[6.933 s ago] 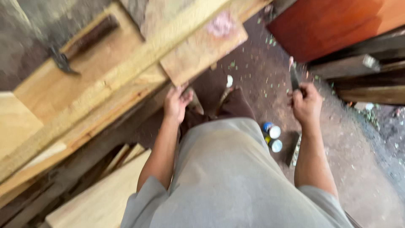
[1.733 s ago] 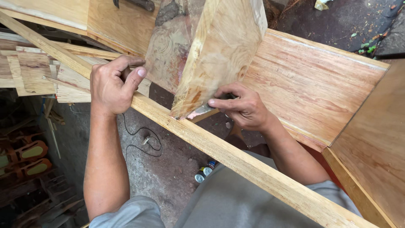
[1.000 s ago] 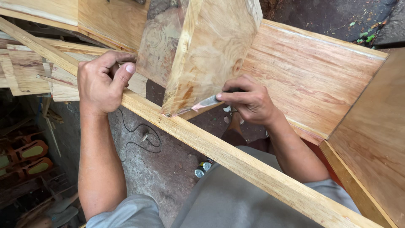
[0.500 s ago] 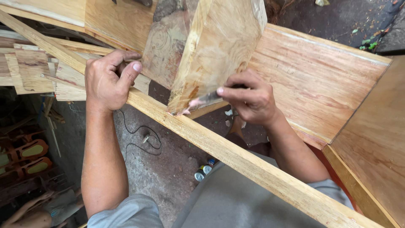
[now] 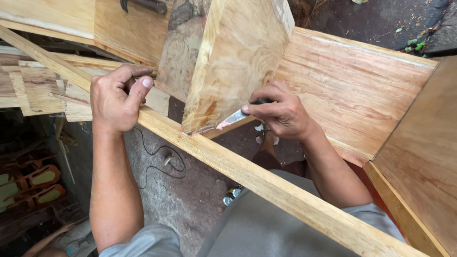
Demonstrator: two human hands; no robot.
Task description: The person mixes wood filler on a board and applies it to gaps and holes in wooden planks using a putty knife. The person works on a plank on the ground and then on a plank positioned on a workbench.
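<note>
Just left of the right hand (image 5: 281, 114), clenched on a chisel (image 5: 233, 117), stands a stiff, heavy-looking wood block (image 5: 238, 57); left hand (image 5: 116, 97) grasps the long batten (image 5: 266, 183), best held edgewise.

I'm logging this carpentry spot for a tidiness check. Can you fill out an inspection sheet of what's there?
Surface: long wooden rail running diagonally, wide boards behind it.
Job's things: upright wood block standing on the rail; flat metal blade at the block's lower edge.
Clutter: small cans on the ground, wood offcuts at left.
Grippers: left hand gripping the rail; right hand holding the blade.
Cables: thin dark cord looped on the ground.
Surroundings: dirt ground with leaves, orange sandals at left.
</note>
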